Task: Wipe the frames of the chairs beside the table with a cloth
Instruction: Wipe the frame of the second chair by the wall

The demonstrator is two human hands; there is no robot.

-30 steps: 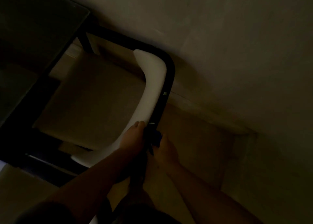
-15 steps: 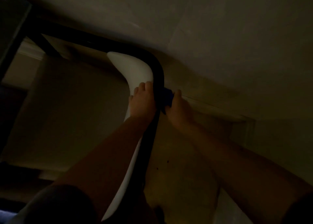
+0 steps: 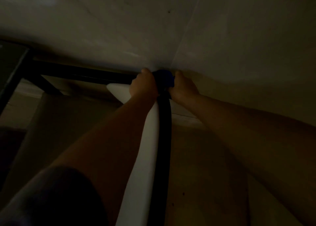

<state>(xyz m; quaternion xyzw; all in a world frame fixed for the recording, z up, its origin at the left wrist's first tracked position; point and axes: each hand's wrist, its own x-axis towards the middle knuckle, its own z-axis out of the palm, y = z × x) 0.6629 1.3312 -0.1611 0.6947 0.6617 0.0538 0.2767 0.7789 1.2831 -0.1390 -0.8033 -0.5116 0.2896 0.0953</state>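
The room is very dim. A chair with a black tube frame [image 3: 163, 140] and a white backrest [image 3: 145, 157] stands under me, close to the wall. A blue cloth [image 3: 166, 79] is wrapped over the frame's far rounded corner. My left hand [image 3: 142, 85] grips the frame and backrest top just left of the cloth. On the cloth's right side, my right hand [image 3: 182, 87] holds the cloth against the tube. Both forearms reach forward from the bottom of the view.
A pale wall [image 3: 171, 29] rises directly behind the chair corner. A dark table edge [image 3: 12, 72] stands at the far left. The chair's beige seat [image 3: 71, 131] lies left of the backrest, and tan floor [image 3: 205, 166] shows to its right.
Both hands and the blue cloth have slid up along the black frame from the backrest's side to its far top corner. The view has swung toward the wall.
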